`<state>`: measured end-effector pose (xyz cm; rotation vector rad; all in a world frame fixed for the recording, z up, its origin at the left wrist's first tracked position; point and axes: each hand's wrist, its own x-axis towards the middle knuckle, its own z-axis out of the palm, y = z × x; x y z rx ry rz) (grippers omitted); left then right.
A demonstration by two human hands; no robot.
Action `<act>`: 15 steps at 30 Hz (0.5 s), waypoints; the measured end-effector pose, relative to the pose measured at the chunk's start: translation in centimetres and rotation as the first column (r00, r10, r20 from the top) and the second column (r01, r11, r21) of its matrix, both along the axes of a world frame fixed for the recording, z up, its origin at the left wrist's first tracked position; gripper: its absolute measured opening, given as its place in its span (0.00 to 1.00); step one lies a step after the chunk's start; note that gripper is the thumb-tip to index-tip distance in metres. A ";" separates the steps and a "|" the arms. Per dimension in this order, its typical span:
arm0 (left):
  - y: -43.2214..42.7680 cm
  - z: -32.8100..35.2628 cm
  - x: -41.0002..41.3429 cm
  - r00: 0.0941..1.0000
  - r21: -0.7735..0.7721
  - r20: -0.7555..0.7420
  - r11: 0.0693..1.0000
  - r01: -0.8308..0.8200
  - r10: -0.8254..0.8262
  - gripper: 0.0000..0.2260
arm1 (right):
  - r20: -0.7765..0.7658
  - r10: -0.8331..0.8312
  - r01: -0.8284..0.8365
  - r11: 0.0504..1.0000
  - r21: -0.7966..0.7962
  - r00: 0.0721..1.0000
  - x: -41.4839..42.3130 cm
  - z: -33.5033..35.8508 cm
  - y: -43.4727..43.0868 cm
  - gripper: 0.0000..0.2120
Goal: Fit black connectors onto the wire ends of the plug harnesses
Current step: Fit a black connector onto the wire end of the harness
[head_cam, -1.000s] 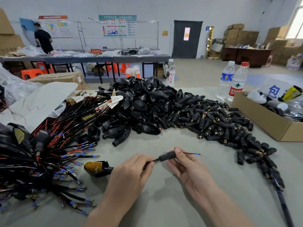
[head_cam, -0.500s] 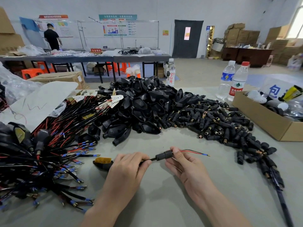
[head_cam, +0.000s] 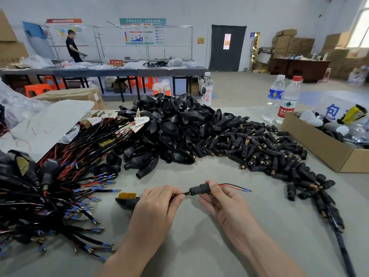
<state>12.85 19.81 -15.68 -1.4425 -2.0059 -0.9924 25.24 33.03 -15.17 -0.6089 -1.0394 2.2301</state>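
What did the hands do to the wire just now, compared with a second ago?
The black connector slid further along the cable toward the left hand, so more red and black wire now sticks out past the right hand. The yellow-faced plug moved right, closer to the left hand. Both hands kept their grip; the piles on the table stayed put.

left hand [head_cam: 157,206] bare | right hand [head_cam: 225,206] bare | forearms unsleeved | no rings
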 end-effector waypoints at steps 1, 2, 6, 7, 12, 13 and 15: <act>-0.1 0.0 0.0 1.000 -0.002 0.018 1.000 0.002 -0.002 0.11 | -0.001 -0.003 0.003 1.000 0.022 1.000 0.0 0.0 0.0 0.15; -0.2 0.1 0.1 0.999 -0.006 0.049 1.000 0.004 -0.004 0.11 | 0.003 -0.013 0.013 0.998 0.061 1.000 -0.1 0.0 0.1 0.15; -0.3 0.4 0.4 0.984 -0.028 0.179 1.000 -0.003 0.008 0.11 | 0.009 -0.046 0.043 0.974 0.222 0.999 -0.3 0.2 -0.1 0.13; -0.3 0.4 0.5 0.978 -0.031 0.210 1.000 0.003 0.004 0.10 | 0.000 -0.034 0.033 0.976 0.216 0.999 -0.3 0.1 -0.2 0.13; -0.3 0.7 1.1 0.976 -0.022 0.217 0.999 0.029 -0.023 0.06 | 0.007 -0.014 0.013 0.988 0.153 1.000 -0.3 0.1 -0.2 0.16; -0.4 0.8 1.2 0.976 -0.022 0.213 0.999 0.039 -0.034 0.07 | 0.008 -0.024 0.023 0.988 0.151 1.000 -0.2 0.2 -0.1 0.15; -0.4 0.8 1.1 0.988 -0.060 0.149 0.997 0.051 -0.042 0.11 | 0.029 -0.022 0.017 0.985 0.171 0.999 -0.1 0.3 0.0 0.13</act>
